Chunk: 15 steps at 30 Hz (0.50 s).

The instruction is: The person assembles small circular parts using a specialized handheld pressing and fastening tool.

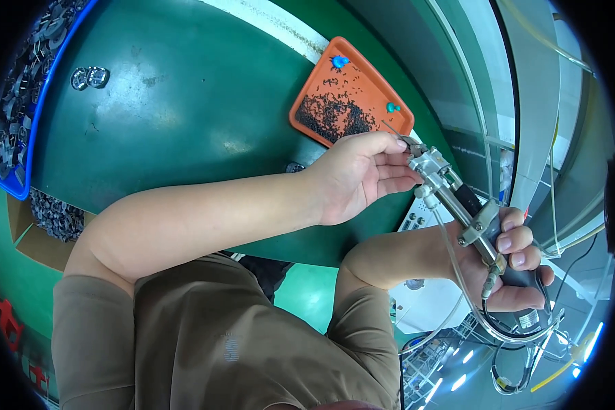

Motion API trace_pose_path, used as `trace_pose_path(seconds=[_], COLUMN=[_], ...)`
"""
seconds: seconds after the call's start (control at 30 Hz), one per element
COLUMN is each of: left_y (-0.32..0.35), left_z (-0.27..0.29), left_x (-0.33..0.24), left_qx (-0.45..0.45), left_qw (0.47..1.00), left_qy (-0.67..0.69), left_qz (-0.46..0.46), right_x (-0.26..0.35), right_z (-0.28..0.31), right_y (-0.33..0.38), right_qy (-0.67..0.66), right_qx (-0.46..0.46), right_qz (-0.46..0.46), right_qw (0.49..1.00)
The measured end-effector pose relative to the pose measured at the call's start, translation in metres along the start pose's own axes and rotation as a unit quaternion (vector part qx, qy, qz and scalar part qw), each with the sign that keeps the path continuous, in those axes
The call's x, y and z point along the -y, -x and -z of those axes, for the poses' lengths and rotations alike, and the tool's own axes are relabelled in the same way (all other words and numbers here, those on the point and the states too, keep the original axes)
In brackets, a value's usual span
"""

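Observation:
My right hand grips a metal pneumatic screwdriver by its black handle, with a clear hose looping off below. The tool's tip points up and left toward my left hand. My left hand's fingers close around the tool's nose and pinch a small metal part there. Both hands hover over the right edge of the green table. An orange tray holding many small dark screws and two blue pins lies just beyond my left hand.
A blue bin of metal parts sits at the far left, with two round metal pieces beside it on the table. A cardboard box of parts lies lower left. White equipment and cables fill the lower right.

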<state>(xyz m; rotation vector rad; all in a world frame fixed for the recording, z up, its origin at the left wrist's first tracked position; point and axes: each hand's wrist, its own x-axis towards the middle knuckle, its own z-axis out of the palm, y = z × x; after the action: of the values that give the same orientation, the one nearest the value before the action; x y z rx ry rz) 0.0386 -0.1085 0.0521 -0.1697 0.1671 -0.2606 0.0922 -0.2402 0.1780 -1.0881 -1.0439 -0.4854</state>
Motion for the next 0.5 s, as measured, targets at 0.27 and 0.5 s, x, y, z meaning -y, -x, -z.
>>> trace_pose_path(seconds=[0.27, 0.5], left_y=[-0.015, -0.015], left_z=[0.015, 0.008], left_x=[-0.001, 0.000], left_qx=[-0.059, -0.190], left_qw=[0.998, 0.980], left_qy=[-0.010, -0.054], left_qz=[0.028, 0.019], right_x=[-0.004, 0.005], right_z=[-0.010, -0.007], right_y=[0.008, 0.009], right_qy=[-0.030, -0.016], right_qx=[0.067, 0.037], right_qz=[-0.029, -0.007], right_qw=[0.997, 0.999])
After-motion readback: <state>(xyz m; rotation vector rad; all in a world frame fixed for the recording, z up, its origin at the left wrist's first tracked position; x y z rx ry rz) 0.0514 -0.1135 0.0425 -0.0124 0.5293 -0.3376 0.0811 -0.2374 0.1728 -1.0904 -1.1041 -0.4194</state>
